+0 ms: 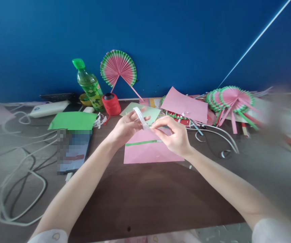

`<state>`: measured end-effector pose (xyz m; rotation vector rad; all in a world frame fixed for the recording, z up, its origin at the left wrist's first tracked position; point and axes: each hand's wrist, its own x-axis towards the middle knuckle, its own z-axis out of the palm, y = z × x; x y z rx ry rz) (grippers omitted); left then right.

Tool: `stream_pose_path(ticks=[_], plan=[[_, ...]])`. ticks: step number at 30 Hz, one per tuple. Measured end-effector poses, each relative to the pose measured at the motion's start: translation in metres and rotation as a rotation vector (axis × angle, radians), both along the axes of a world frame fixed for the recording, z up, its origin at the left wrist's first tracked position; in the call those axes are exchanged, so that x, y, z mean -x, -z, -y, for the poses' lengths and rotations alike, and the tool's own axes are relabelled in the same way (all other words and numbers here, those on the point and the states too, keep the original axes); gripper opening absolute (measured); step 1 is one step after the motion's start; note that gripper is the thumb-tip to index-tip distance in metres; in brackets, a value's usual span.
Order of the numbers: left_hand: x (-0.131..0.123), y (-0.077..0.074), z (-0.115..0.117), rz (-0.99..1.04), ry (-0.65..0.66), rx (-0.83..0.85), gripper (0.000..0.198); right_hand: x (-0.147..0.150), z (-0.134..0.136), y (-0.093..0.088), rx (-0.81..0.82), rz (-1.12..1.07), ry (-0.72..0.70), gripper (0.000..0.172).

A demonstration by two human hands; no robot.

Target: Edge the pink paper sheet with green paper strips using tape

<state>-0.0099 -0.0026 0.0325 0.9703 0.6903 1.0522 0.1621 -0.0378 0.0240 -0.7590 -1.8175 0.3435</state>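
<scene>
My left hand (128, 126) holds a roll of whitish tape (140, 118), its fingers reaching through and around the ring. Thumb and forefinger of my right hand (173, 133) are pinched at the roll's near edge, where the tape's end seems to be. Below both hands lies a pink paper sheet (147, 155) with a thin green paper strip (141, 143) across it. Behind the roll is a pale green paper sheet (151, 113), partly hidden by my hands.
A pink-and-green paper fan (118, 67) leans on the blue wall; more fans (236, 98) lie at right. At left are a green bottle (89, 82), a red cylinder (112, 104), a green sheet (73, 120), a phone (75, 152) and looped white cables (44, 185).
</scene>
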Motion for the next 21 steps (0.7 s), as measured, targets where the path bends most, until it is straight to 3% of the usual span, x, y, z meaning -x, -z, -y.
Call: stream_pose_path(ticks=[3,9,16,21], plan=[[-0.001,0.004,0.0,-0.042,0.042,-0.038,0.063,-0.002,-0.001,-0.002,0.066,-0.061,-0.011,0.012],[0.001,0.017,-0.001,-0.181,0.127,-0.121,0.064,-0.005,-0.004,-0.005,0.084,-0.11,0.011,0.01],[0.001,0.005,0.007,-0.379,0.201,-0.311,0.036,-0.009,-0.007,-0.011,0.243,-0.222,-0.032,0.004],[-0.001,0.004,0.01,-0.254,0.256,-0.272,0.031,-0.012,-0.011,-0.011,0.444,-0.359,-0.226,0.007]])
